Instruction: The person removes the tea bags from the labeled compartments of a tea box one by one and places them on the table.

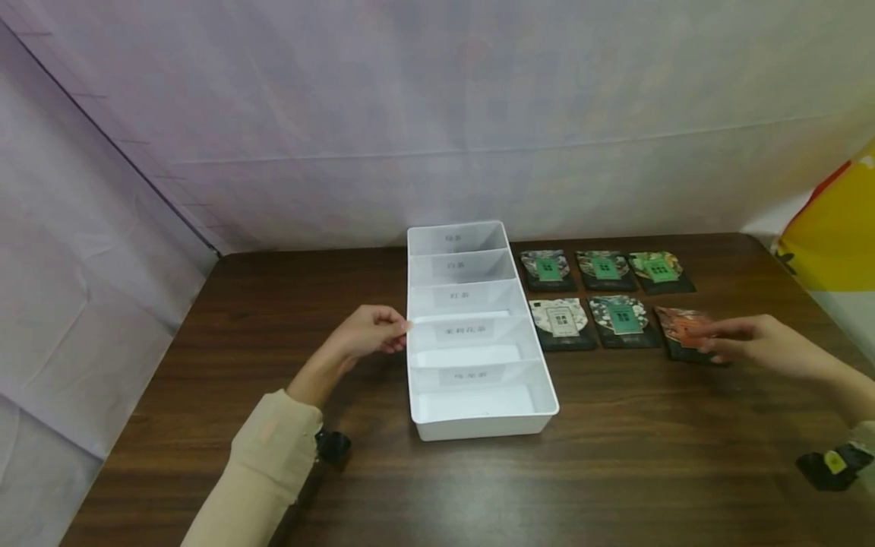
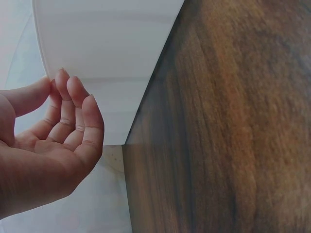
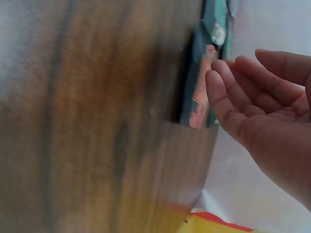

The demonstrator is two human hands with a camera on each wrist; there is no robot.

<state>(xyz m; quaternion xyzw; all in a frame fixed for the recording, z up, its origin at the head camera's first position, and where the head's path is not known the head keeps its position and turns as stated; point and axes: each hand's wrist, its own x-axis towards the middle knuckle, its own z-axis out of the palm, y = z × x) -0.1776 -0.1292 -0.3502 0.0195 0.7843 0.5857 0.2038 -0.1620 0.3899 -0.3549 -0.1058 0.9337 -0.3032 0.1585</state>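
one person's left hand (image 1: 372, 330) pinches the rim of the white tray (image 1: 485, 430), probably to steady it; beside it, six packets (image 1: 620, 315) lie in two rows, seemingly spaced so labels show; rightmost, the right hand (image 1: 766, 346), fingers parted, hovers at the orange packet (image 1: 679, 328), contact unclear.

Table (image 1: 615, 456) was dark brown, wood-grained. Creased whitish sheeting (image 1: 342, 91) hung on 2 sides, behind and at left. 1 yellow, red-edged sheet (image 1: 834, 243) showed at far right.
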